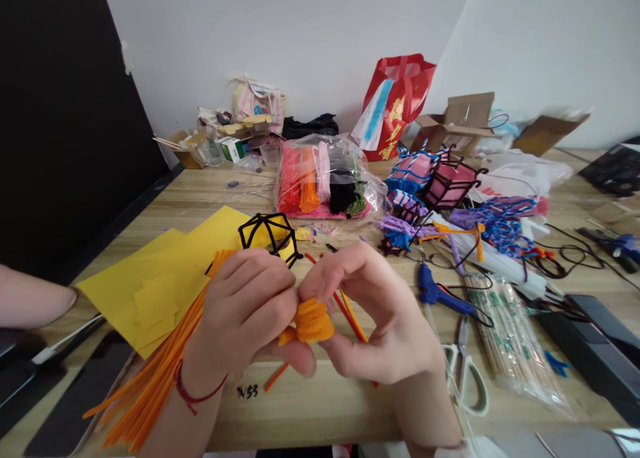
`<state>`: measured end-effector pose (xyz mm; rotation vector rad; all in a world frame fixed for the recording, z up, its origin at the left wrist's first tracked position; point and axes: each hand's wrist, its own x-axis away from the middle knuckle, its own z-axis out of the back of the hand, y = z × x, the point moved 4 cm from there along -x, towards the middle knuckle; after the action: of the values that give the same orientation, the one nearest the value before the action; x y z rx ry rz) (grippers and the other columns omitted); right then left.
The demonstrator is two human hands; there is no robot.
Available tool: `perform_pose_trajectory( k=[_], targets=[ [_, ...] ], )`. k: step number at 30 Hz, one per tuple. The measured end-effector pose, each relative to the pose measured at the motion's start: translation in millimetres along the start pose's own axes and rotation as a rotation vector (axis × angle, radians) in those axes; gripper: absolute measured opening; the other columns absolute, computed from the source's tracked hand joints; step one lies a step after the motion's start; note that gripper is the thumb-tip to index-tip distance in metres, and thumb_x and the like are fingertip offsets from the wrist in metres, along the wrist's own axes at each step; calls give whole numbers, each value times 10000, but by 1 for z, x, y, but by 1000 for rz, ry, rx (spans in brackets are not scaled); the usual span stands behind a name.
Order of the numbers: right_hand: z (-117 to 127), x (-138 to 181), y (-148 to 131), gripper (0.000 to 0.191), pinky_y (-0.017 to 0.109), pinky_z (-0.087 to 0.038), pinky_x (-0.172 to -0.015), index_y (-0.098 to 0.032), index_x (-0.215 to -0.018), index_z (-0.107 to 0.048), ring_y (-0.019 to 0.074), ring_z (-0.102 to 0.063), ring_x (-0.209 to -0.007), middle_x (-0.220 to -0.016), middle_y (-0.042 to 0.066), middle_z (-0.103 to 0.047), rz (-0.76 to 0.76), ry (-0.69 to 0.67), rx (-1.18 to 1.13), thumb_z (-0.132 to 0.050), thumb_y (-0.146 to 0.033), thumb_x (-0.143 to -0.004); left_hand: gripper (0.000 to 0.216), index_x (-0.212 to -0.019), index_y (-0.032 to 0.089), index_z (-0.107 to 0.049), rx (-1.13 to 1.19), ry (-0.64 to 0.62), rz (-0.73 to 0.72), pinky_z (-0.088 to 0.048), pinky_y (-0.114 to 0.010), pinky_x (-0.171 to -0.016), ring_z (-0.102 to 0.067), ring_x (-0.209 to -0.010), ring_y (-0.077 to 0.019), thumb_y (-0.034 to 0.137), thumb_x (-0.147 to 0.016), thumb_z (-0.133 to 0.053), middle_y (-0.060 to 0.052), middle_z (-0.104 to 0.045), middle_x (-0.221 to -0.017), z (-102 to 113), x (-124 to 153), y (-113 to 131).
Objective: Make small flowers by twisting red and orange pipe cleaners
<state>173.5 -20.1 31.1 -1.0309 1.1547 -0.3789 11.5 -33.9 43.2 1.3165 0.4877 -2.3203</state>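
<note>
Both hands are meeting over the near edge of the table (pixel 320 405), pinching an orange coil (pixel 313 321) between them. The left hand (pixel 245 311) is curling shut on the coil's left side, thumb underneath. The right hand (pixel 380 318) is gripping its right side with narrowed fingertips. Both are equally near. A bundle of orange stems (pixel 150 371) is lying under the left wrist, slanting near-left.

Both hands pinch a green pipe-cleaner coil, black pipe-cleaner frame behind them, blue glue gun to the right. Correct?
Not quite. The pipe-cleaner coil is orange, not green. The head view shows the left hand and right hand both pinching it, with the black pipe-cleaner frame behind them and the blue glue gun to the right.
</note>
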Motion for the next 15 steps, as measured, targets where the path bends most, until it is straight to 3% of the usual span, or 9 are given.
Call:
perform_pose_trajectory(
  k=[6,10,15],
  targets=[
    [2,1,1,436,280,-559,-678,-283,-1090,-588,162,-621,-804,-987,1,-688,-43,-18,32,-722,-59,-740,443,-804,202,-614,31,-38,2,-579,-357,-746,-672,-763,-191,507,-1088,-468,-38,-690,-752,1,-1,2],
    [3,2,1,475,302,-572,-711,-287,-1103,-585,176,-637,-839,-994,3,-692,-41,-14,60,-679,-17,-724,386,-823,199,-614,136,-104,29,-567,-342,-687,-655,-729,-182,390,-1116,-450,-33,-670,-732,2,-8,0],
    [2,2,0,473,305,-562,-727,-293,-1094,-580,173,-638,-846,-1015,3,-689,-4,2,88,-678,3,-737,413,-793,214,-574,272,-203,222,-592,-348,-714,-645,-701,-170,386,-1127,-401,-14,-646,-705,0,-7,-1]
  ],
)
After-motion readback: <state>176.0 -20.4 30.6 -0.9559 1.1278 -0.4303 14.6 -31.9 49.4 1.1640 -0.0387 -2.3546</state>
